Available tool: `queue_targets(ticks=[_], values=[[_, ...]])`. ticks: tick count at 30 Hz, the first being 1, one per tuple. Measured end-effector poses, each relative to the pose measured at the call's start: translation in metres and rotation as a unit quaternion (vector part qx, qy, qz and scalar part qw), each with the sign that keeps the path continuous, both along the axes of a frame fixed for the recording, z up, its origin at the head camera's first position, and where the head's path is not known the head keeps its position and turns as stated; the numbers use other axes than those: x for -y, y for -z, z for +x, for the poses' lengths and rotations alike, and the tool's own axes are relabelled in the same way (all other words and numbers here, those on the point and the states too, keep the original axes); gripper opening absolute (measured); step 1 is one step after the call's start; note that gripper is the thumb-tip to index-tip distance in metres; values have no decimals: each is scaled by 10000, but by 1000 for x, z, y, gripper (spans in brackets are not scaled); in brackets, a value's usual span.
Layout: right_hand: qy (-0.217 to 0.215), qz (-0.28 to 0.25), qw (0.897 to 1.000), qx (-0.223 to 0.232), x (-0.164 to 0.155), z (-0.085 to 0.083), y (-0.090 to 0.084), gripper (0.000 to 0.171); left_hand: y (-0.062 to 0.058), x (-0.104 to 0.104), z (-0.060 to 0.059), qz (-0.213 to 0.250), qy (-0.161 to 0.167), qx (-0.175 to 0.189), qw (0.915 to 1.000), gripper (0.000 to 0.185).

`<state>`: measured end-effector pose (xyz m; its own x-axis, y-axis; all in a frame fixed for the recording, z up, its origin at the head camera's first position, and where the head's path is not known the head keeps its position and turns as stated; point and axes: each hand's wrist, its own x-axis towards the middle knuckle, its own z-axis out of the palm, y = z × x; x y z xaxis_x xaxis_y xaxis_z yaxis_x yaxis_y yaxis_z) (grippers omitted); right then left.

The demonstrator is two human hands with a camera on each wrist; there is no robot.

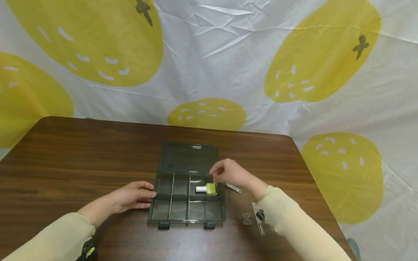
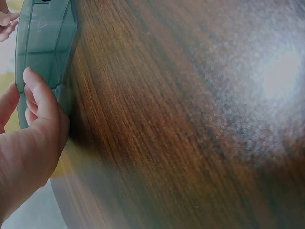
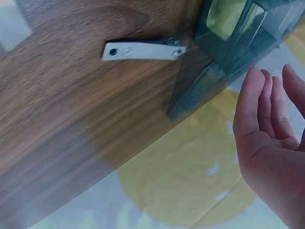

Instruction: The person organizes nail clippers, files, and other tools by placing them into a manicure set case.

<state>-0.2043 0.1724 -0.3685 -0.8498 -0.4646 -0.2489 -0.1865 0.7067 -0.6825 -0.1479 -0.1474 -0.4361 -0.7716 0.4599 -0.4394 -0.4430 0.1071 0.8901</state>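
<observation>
A dark translucent divided storage box (image 1: 180, 210) lies with its lid (image 1: 187, 157) folded back. In its back right compartment is a small yellow-green bottle (image 1: 211, 189) with a white cap, like nail polish. My left hand (image 1: 132, 197) is at the box's left side; the left wrist view shows its fingers (image 2: 40, 93) extended along the outer wall, with the thumb near the rim. Over the box's back right corner, my right hand (image 1: 232, 172) has its fingers loosely bent. The right wrist view shows nothing between its thumb and fingers (image 3: 248, 102).
A nail clipper (image 3: 143, 51) lies on the wooden table (image 1: 98, 156), just right of the box. Nearer the right forearm are small clear oval pieces (image 1: 247, 219) and a flat metal strip (image 1: 258, 219) with a dark piece beside it. A lemon-print cloth (image 1: 212, 65) hangs behind.
</observation>
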Motion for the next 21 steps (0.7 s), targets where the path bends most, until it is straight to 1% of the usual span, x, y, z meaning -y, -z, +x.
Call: queue_targets(ticks=[5,8,12,16,18,21], values=[[402,-7,9992,41,-17,0,-1,16,-1,0,1,13,6,4,10000,41],[566,44,9984,51,-29,-1,2,16,-1,1,1,1,8,18,10000,41],[672,-45,9975,218,-44,-3,10,18,-3,1,3,-11,8,19,10000,40],[673,-205,9968,371,-54,-6,22,20,-3,1,2,-10,13,20,10000,40],[684,-195,9969,350,-56,-5,29,20,-3,0,2,-6,22,19,10000,40],[676,-31,9975,200,-57,-1,36,21,-3,0,2,-2,22,28,10000,40]])
